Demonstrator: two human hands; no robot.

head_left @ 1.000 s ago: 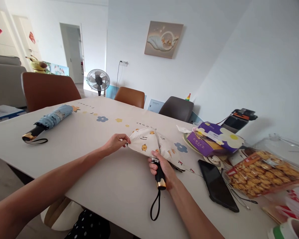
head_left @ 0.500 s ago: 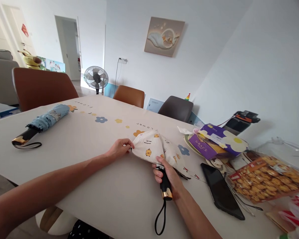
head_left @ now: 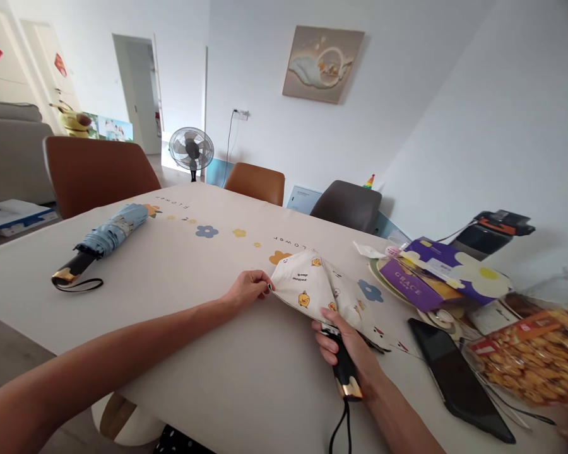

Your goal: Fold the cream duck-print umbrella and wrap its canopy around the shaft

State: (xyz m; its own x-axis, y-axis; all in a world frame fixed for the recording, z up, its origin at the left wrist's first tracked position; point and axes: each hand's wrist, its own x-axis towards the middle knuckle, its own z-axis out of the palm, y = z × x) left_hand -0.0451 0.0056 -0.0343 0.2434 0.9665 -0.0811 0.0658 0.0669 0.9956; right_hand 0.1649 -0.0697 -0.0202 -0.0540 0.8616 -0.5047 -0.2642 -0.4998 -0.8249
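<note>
A cream umbrella (head_left: 303,290) printed with yellow ducks lies half folded above the table, its canopy loose and fanned out. My right hand (head_left: 343,340) wraps round the top of its black and gold handle, with the thumb on the fabric. From the handle's end hangs a black wrist strap. My left hand (head_left: 250,290) pinches the canopy's left corner and pulls the cloth outward. Over on the left of the table rests a second umbrella (head_left: 116,230), light blue and rolled up, with a similar handle and strap.
At the right lie a black phone (head_left: 459,378), a purple box (head_left: 421,277), a bag of cookies (head_left: 530,359) and cables. Behind them stands a dark bottle (head_left: 485,236). Chairs (head_left: 255,181) line the table's far side, and a fan (head_left: 192,150) stands beyond.
My view has turned slightly left, so everything sits further right in the picture. Both hands keep their hold on the cream umbrella, which has barely changed shape.
</note>
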